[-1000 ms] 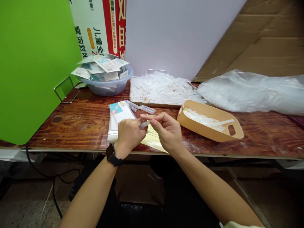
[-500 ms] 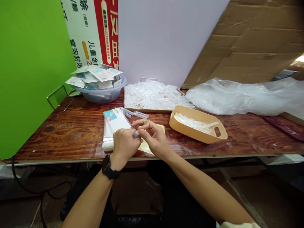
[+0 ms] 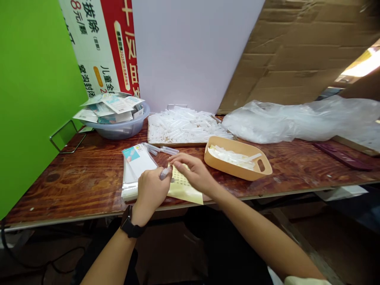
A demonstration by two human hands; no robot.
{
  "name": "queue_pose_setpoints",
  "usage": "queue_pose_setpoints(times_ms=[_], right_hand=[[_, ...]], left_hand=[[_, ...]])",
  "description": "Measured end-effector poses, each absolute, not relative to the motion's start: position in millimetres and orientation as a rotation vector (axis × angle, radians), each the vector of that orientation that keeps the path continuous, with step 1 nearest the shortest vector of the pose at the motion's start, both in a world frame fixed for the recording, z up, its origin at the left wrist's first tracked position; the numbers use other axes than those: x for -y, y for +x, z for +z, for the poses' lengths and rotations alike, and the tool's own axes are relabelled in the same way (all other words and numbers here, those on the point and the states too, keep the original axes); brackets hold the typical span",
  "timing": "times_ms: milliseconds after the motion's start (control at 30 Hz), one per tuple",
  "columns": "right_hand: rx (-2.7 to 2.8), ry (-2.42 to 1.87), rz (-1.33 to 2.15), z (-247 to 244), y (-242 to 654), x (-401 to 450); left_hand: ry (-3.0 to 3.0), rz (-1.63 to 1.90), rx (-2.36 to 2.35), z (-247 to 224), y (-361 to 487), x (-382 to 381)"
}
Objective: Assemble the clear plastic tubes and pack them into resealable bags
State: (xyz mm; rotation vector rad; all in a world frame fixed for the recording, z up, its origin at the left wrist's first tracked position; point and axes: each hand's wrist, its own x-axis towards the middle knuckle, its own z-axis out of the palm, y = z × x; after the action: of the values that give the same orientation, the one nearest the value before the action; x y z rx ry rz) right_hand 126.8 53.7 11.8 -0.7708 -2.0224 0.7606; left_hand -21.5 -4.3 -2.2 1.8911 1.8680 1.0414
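Note:
My left hand [image 3: 153,188] is closed around a clear plastic tube [image 3: 165,173], whose rounded end sticks out between thumb and forefinger. My right hand [image 3: 194,171] reaches in from the right, with finger and thumb tips drawn together at the tube's far end. Whatever lies between those tips is hidden. Beneath the hands is a yellow sheet [image 3: 187,190] with rows of small marks. Left of it sits a stack of printed cards in clear sleeves [image 3: 138,164]. Several clear tubes [image 3: 170,150] lie just behind the stack.
A shallow carton [image 3: 184,126] heaped with clear tubes stands at the back. Right of my hands is a tan basket [image 3: 237,172] holding white strips. A blue-grey bowl [image 3: 124,130] of packaged cards stands back left, and clear plastic sheeting [image 3: 267,120] lies back right.
My head view has shifted. The right hand has drawn slightly back and its fingers have moved to the tube's far end, uncovering more of the yellow sheet. The left hand keeps the tube.

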Motion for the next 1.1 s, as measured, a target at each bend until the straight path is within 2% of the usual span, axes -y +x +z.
queue_pose_setpoints(times_ms=[100, 133, 267, 367, 833, 1100], right_hand=[[2.25, -1.453, 0.151, 26, 151, -110], [2.249, -1.574, 0.07, 30, 158, -133], [2.326, -1.869, -0.025, 34, 176, -210], [2.436, -2.005, -0.049, 26, 179, -235], [2.556, -1.945, -0.106, 13, 183, -258], [2.646, -1.659, -0.282, 22, 173, -243]], left_hand=[[1.563, 1.159, -1.569, -8, -18, 0], [1.456, 1.166, -1.445, -9, -17, -2], [1.135, 1.168, -1.074, -5, -10, -5], [0.992, 1.183, -0.942, 1, -7, -6], [0.766, 1.161, -0.723, 6, 1, -10], [0.674, 1.243, -0.745, 5, 4, -15]])
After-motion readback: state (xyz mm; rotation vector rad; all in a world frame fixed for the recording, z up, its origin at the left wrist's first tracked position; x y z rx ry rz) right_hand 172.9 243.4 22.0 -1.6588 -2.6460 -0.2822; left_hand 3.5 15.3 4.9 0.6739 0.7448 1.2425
